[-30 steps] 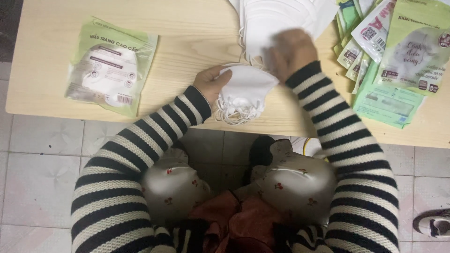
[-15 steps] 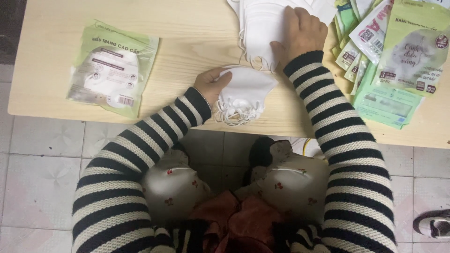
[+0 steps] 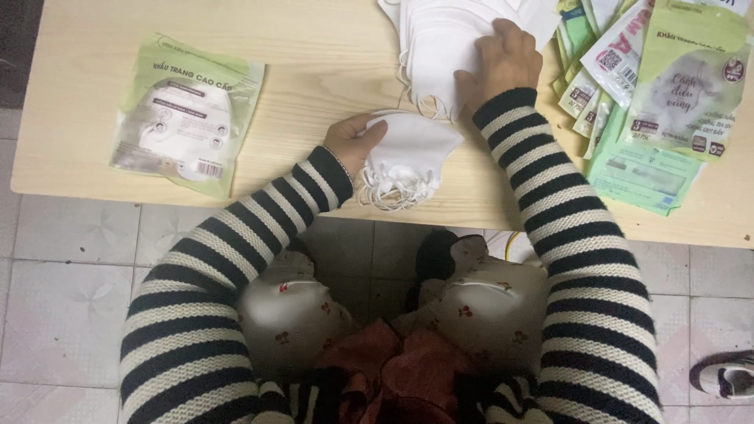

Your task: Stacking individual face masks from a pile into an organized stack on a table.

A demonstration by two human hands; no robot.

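From the head camera, the left hand holds a small stack of folded white masks at the near edge of the wooden table, thumb on top and fingers hidden under. The right hand lies flat, fingers close together, on a bigger pile of white masks farther away. A sealed mask packet lies far left; empty green packets are fanned at right.

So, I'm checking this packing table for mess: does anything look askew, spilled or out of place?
Nothing is spilled or damaged. The small mask stack under the left hand sits at the table edge, its ear loops dangling over it. The green packets on the right lie fanned and overlapping beside the right hand.
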